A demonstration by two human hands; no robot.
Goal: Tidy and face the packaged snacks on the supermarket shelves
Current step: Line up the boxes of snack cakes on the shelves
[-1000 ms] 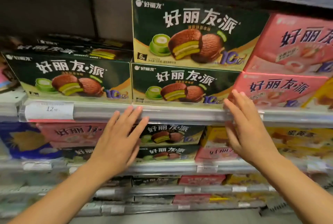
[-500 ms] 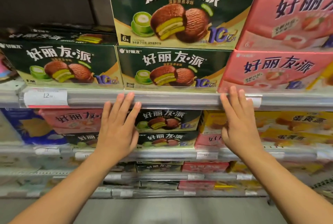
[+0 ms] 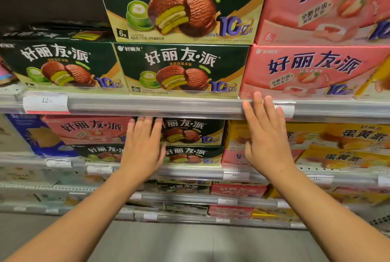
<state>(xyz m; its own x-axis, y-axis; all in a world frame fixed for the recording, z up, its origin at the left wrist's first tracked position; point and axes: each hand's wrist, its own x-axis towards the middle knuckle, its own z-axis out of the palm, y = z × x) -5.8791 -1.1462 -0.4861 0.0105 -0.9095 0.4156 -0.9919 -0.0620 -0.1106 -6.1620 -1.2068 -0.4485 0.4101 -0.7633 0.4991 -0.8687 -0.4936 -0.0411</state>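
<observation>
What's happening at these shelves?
A person is tidying boxes of snack pies on supermarket shelves. Both hands are open and hold nothing. The right hand has its fingertips up at the shelf rail, just under a pink box. The left hand is flat in front of the green boxes one shelf down. The upper green boxes already face front.

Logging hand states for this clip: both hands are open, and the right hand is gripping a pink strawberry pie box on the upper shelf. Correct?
Not quite. The head view shows the right hand gripping nothing: its straight fingers lie against the shelf's clear price rail, just below the pink strawberry pie box. Both hands are open, the left hand included.
</observation>
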